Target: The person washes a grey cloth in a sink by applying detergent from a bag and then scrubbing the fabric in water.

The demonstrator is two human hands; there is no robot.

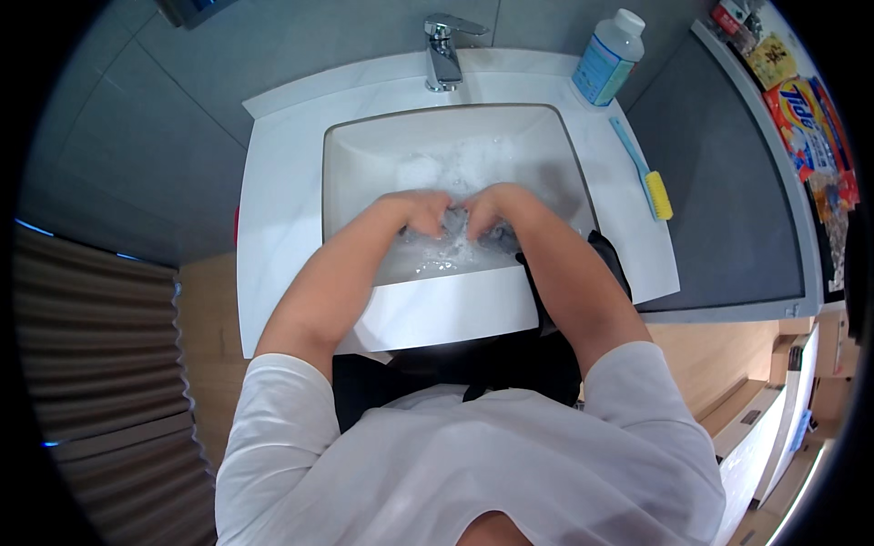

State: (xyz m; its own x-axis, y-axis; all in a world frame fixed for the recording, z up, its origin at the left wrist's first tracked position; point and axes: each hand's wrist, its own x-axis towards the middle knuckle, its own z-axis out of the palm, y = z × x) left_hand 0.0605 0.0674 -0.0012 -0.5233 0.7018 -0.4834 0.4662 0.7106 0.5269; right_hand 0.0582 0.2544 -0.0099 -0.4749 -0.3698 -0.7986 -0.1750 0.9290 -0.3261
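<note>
In the white sink (pixel 350 173), soapy water with white suds surrounds a wet grey cloth (pixel 455 221). My left hand (pixel 421 211) is closed on the cloth's left part, fingers bent down into it. Close beside it, my right hand (pixel 492 206) grips the right part. A darker stretch of fabric shows under the right hand; whether it belongs to the same cloth I cannot tell. Both sets of fingertips are partly hidden by cloth and water. Black fabric (pixel 608 259) lies over the sink's front right edge, partly behind my right forearm.
A chrome faucet (pixel 443 55) stands behind the basin. On the white counter's right are a blue-labelled bottle (pixel 608 59) and a brush (pixel 648 177) with yellow bristles. Farther right is a grey cabinet (pixel 710 191) with packages at its edge. A pleated curtain (pixel 100 355) hangs at left.
</note>
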